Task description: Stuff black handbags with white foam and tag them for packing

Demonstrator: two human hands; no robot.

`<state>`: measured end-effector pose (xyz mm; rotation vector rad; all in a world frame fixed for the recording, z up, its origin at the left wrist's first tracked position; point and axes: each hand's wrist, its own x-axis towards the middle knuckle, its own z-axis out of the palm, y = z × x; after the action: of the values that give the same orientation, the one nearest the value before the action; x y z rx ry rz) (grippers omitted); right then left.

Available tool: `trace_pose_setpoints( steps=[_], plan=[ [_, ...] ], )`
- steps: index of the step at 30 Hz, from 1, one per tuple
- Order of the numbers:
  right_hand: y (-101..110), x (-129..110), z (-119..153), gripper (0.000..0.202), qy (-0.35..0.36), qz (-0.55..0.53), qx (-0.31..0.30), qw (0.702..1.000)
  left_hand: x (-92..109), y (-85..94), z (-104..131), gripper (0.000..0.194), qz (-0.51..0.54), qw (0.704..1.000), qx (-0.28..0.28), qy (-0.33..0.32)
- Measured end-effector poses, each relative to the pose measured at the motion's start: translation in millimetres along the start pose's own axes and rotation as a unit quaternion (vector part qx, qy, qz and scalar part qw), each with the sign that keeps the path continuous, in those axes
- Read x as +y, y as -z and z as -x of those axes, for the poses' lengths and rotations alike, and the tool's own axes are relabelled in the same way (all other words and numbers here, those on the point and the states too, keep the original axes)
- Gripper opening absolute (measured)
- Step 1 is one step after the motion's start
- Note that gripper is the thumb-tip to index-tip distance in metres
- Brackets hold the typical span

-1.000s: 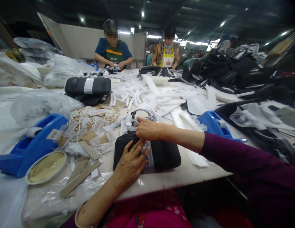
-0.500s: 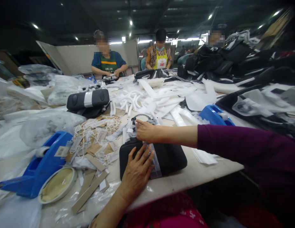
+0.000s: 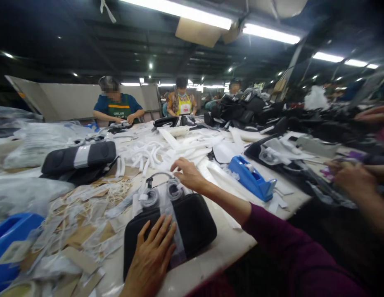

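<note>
A black zippered case (image 3: 195, 222) lies on the table in front of me, with a strip of clear plastic (image 3: 176, 235) across its middle. My left hand (image 3: 155, 251) rests flat on the case's left part, fingers stretched out beside the strip. Over the case's far edge hovers my right hand (image 3: 190, 175), its fingers loosely bent and apart, with nothing seen in them. Close to that hand, two coils of grey cord or tubing in clear wrap (image 3: 148, 199) sit at the far edge, by a thin curved handle (image 3: 161, 175).
Blue tape dispensers stand at right (image 3: 252, 177) and left (image 3: 18, 239). Paper tags with strings (image 3: 86, 210) lie left, near a second black case (image 3: 79, 161). White foam pieces (image 3: 179, 140) cover the middle. A co-worker's hands (image 3: 353, 177) are at right; several people work opposite.
My view has swung right and up. My right hand has come away from the coils and handle, and its fingers have loosened. My left hand stays flat on the case.
</note>
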<state>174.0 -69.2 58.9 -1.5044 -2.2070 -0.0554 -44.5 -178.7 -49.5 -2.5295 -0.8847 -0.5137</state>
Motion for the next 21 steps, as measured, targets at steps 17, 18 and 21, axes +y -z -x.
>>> trace_pose_setpoints(
  steps=[17,18,21],
  plan=[
    [118,230,199,0.043,-0.42,-0.27,0.048,0.865,-17,-31.6,1,0.051,-0.01,0.992,0.102,-0.07],
    [115,231,196,0.042,-0.424,-0.278,0.058,0.86,-18,-33.8,2,0.051,-0.009,0.991,0.109,-0.074],
    [113,232,186,0.039,-0.439,-0.295,0.098,0.843,-21,-42.4,1,0.051,0.001,0.986,0.147,-0.084]
  ],
)
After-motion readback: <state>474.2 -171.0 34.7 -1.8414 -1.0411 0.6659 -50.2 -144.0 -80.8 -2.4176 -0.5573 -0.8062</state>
